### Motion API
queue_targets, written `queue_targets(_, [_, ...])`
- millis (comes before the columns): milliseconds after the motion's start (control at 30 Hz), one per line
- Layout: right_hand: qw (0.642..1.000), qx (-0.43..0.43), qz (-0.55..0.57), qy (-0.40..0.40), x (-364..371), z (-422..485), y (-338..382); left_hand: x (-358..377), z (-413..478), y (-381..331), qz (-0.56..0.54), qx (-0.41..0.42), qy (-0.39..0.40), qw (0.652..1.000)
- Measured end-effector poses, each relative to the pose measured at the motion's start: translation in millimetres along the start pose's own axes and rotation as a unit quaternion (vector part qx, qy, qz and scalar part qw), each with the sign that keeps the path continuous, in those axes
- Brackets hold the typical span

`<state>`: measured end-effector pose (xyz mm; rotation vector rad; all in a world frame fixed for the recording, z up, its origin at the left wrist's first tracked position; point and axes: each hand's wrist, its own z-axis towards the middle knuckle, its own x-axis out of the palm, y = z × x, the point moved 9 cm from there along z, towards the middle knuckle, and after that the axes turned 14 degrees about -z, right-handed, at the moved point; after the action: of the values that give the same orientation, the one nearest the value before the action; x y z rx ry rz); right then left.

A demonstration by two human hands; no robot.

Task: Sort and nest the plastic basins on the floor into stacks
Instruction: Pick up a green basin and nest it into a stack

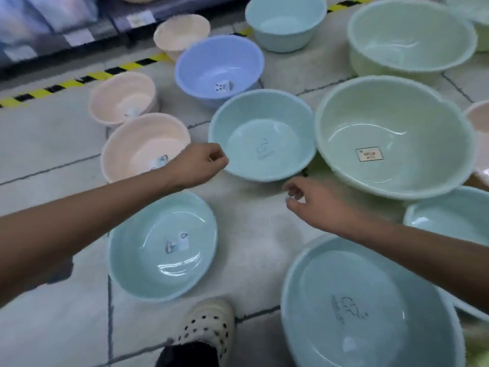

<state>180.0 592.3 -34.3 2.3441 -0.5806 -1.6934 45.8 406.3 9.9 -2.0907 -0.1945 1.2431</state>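
Head view: left hand (197,165) curled at 9 o'clock rim of teal basin (262,136), grip unclear; right hand (315,205), fingers loosely curled, empty, at 5 o'clock. Risk: one-sided lift tips basin (green basin (394,136) touching at 3 o'clock).

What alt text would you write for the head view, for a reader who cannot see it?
Both hands reach toward a teal basin on a tiled floor: the left hand is at its near rim, the right hand hovers just short of it. Pink, blue, teal and pale green basins stand scattered around, and a white clog shows below.
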Motion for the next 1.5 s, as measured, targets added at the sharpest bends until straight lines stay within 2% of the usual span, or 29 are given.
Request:
queue_targets(67, [0.996,-0.043,-0.021,0.081,27.6,17.1,50.0,-40.2,-37.2,61.4,-0.025,-0.061,-0.049,0.997])
queue_targets(133, [0.987,-0.048,-0.025,0.148,58.5,32.4,91.2,-65.6,-83.7,125.1,-0.074,-0.135,-0.109,0.982])
queue_targets(267, [0.987,0.025,0.024,0.16,109.5,60.9,142.5,-63.5,-171.6,240.2,-0.115,-0.274,-0.249,0.922])
queue_targets(300, [0.985,0.045,0.042,0.163,122.6,65.0,148.9,-50.8,-187.2,262.9,-0.15,-0.308,-0.261,0.903])
queue_targets(367, [0.974,0.097,0.094,0.181,145.9,66.6,152.6,-11.9,-206.6,297.0,-0.289,-0.374,-0.248,0.846])
queue_targets(433, [0.962,0.132,0.136,0.198,168.0,65.6,148.5,23.0,-216.3,311.3,-0.415,-0.398,-0.23,0.785])
queue_targets(500, [0.951,0.151,0.16,0.218,185.3,62.2,139.7,37.2,-219.9,319.1,-0.469,-0.388,-0.25,0.753])
queue_targets(567, [0.935,0.168,0.192,0.246,192.8,52.9,131.8,38.0,-220.2,320.4,-0.482,-0.386,-0.27,0.739])
queue_targets(600, [0.926,0.177,0.208,0.259,191.1,48.1,129.4,35.4,-217.9,318.7,-0.479,-0.382,-0.267,0.744])
queue_targets(700, [0.911,0.191,0.233,0.28,174.2,42.3,121.3,20.8,-208.9,301.4,-0.443,-0.358,-0.235,0.787])
queue_targets(900, [0.937,0.111,0.191,0.271,105.1,64.4,146.7,-36.1,-189.6,267.7,-0.423,-0.274,-0.216,0.836])
queue_targets(1000, [0.96,0.075,0.175,0.206,62.1,93.4,174.6,-92.0,-164.1,269.0,-0.403,-0.233,-0.243,0.851])
queue_targets(1133, [0.965,0.078,0.208,0.137,33.8,151.0,208.5,-166.1,-99.4,278.7,-0.404,-0.188,-0.256,0.858])
queue_targets(1300, [0.964,0.123,0.215,0.1,41.6,220.8,213.3,-196.0,-19.5,296.0,-0.33,-0.169,-0.192,0.909])
queue_targets(1500, [0.953,0.187,0.217,0.099,90.9,247.2,187.5,-170.9,36.4,340.3,-0.269,-0.188,-0.115,0.938])
